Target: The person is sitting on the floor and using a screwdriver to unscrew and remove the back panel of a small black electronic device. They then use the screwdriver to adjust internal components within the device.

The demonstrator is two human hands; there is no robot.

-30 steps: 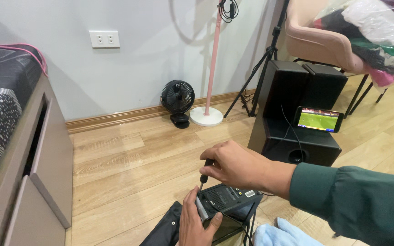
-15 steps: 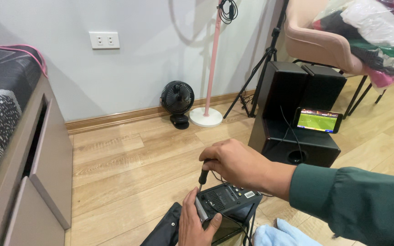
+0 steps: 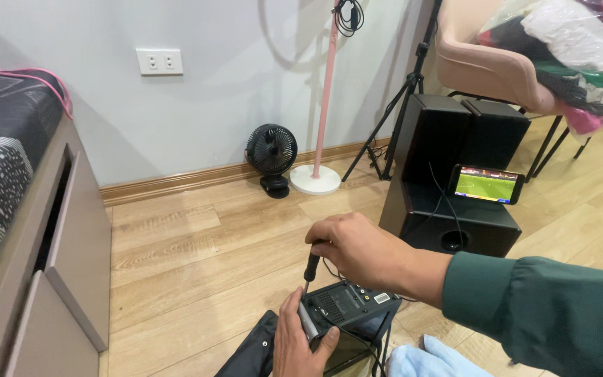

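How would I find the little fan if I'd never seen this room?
Start at the pale wall with the white socket plate and look down to the wooden skirting along the floor. The little fan stands there on the wood floor, just left of the pink pole's round white base. It is the only round, black, caged thing, far smaller than the black speaker boxes.

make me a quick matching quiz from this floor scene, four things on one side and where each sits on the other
Things:
1. small black fan
2. phone with lit screen
3. screwdriver
4. light blue cloth

Places:
A. in the right hand
B. on the black speaker box
C. by the skirting board, beside the pink stand's round base
D. on the floor at the bottom edge, under the green sleeve

Pairs: 1-C, 2-B, 3-A, 4-D
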